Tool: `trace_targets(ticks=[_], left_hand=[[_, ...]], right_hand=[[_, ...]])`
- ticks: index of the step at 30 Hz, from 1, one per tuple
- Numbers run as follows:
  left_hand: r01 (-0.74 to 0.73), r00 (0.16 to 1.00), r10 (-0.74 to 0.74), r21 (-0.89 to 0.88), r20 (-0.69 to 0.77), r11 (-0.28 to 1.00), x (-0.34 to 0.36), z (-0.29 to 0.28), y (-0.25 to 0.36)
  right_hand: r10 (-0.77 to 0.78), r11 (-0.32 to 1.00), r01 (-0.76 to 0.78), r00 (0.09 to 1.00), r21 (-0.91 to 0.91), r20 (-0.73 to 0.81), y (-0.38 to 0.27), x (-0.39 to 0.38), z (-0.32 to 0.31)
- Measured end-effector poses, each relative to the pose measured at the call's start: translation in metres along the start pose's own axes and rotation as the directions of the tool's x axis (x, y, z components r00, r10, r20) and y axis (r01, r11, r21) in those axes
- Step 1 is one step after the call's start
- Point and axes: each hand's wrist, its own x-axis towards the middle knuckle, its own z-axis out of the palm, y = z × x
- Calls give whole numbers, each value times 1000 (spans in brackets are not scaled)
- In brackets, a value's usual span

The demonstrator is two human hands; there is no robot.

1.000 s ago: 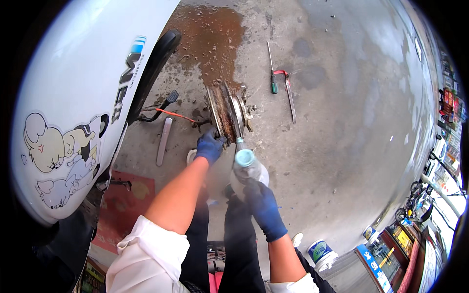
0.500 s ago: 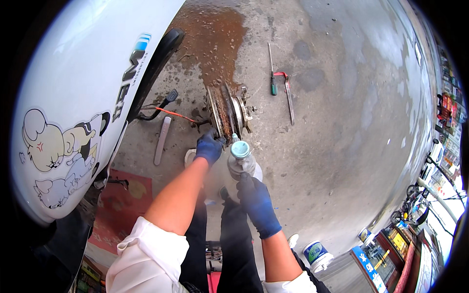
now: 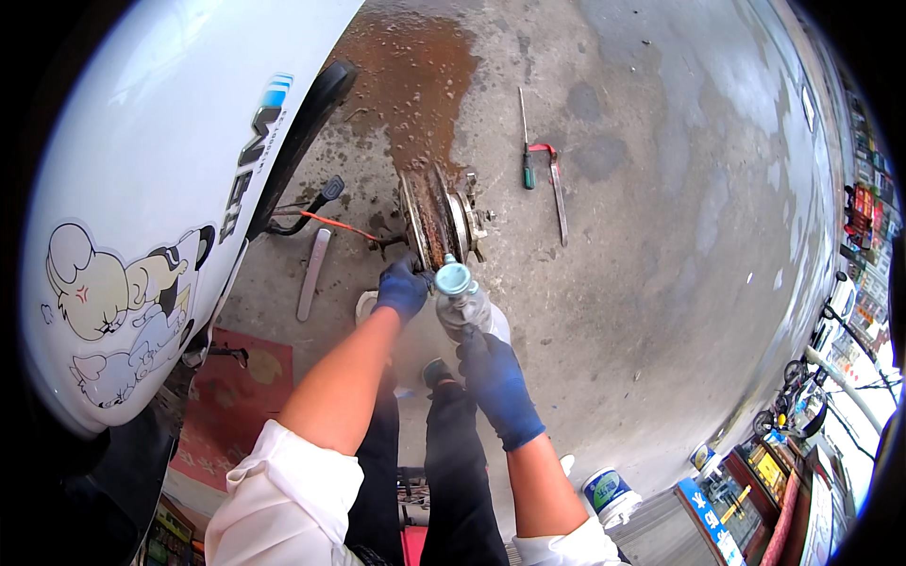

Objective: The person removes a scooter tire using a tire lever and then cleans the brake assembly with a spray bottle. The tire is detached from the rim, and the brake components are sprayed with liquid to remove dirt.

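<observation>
A rusty wheel rim [image 3: 431, 219] without a tyre stands upright on the concrete, its channel brown with rust and wet. My left hand [image 3: 403, 289], in a blue glove, is closed on the rim's near left edge; its fingertips are partly hidden. In my right hand [image 3: 500, 389], also gloved in blue, is a clear plastic bottle [image 3: 461, 309] with a teal cap and nozzle. The nozzle points at the near end of the rim, just right of my left hand. An orange cable [image 3: 342, 225] runs from the left towards the rim's axle.
Brown liquid [image 3: 411, 80] spreads beyond the rim. A green-handled screwdriver [image 3: 528, 168] and a red-and-grey bar tool [image 3: 559, 193] lie to the right. A flat strip [image 3: 314, 274] lies left, beside a white vehicle body panel [image 3: 151, 170]. Buckets [image 3: 611, 495] stand at the lower right.
The bottle has tipped slightly and shifted a little left and towards the rim. My left hand keeps its place on the rim. My foot beneath has come more into sight.
</observation>
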Motion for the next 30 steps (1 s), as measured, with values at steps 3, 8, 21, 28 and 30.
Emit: trace_targets(ticks=[3,8,21,28,30], left_hand=[[-37,998,35,-38,-44,999,-1,0,-1],[-85,994,84,-7,-73,996,9,10,-24],[-69,994,60,-105,-86,992,7,13,-13],[-147,986,145,-17,-81,989,8,11,-20],[-6,1000,8,-50,27,999,12,7,-24]], right_hand=[[30,996,-29,999,79,-20,0,4,3],[54,994,-52,998,100,-15,-10,11,5],[-73,997,73,997,-6,-2,16,35,5],[6,990,-12,999,138,41,6,41,2],[147,963,-165,984,215,100,-2,39,-1]])
